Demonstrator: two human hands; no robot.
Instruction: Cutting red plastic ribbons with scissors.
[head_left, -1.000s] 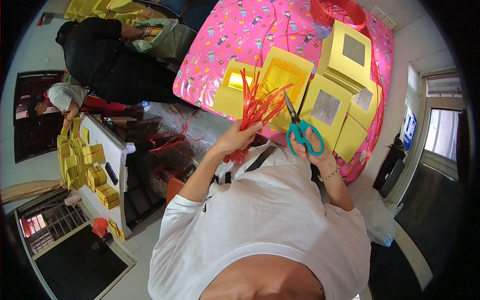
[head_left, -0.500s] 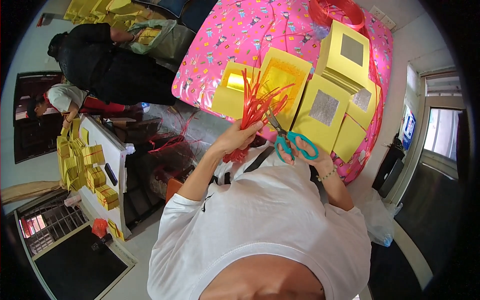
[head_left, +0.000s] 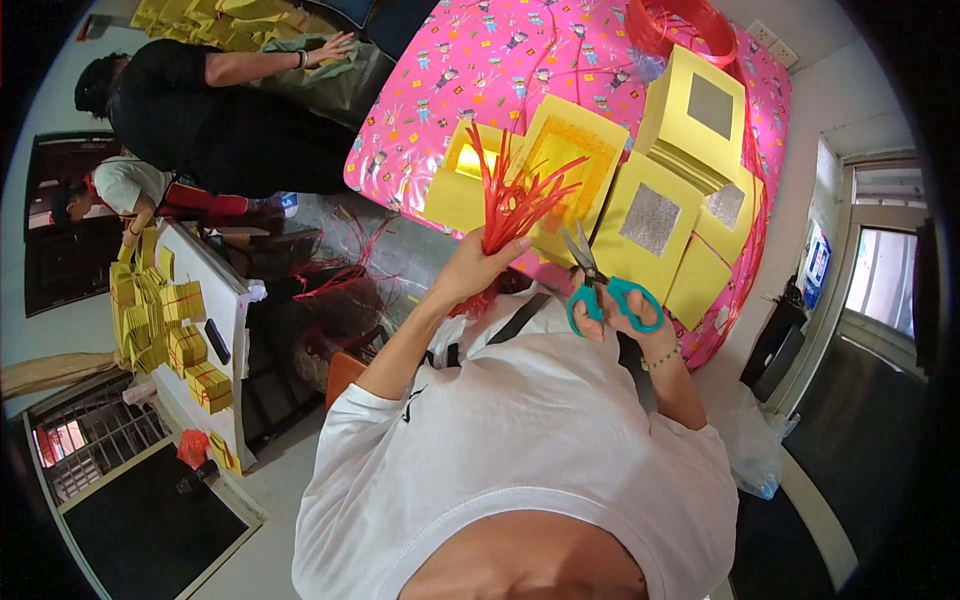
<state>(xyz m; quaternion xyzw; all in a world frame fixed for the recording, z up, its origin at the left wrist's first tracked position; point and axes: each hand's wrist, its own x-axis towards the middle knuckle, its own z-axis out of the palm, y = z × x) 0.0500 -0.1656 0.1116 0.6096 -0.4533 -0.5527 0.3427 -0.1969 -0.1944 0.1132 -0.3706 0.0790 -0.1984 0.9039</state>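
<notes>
A bundle of red plastic strips (head_left: 520, 205) is gripped in my left hand (head_left: 478, 268), its loose ends fanning out above the fist and more hanging below. My right hand (head_left: 625, 315) has its fingers through the handles of teal scissors (head_left: 590, 268). The blades point up and to the left, slightly parted and clear of the strips. Just beyond my hands, stacks of yellow paper (head_left: 645, 205) with silver squares lie on the pink patterned table cover (head_left: 440, 95). Behind the strips lies a yellow sheet with a gold panel (head_left: 575, 150).
A red coil of strip (head_left: 690, 30) sits at the table's far right. To the left, a white table (head_left: 215, 300) bears tied yellow paper bundles (head_left: 185, 350). Two other people work there, one in black (head_left: 190, 120). Red scraps (head_left: 350, 260) litter the floor; a plastic bag (head_left: 750, 445) stands at right.
The scissors have moved right and down, away from the red strips, with my right hand. My left hand still holds the bundle. The person in black has reached an arm outward.
</notes>
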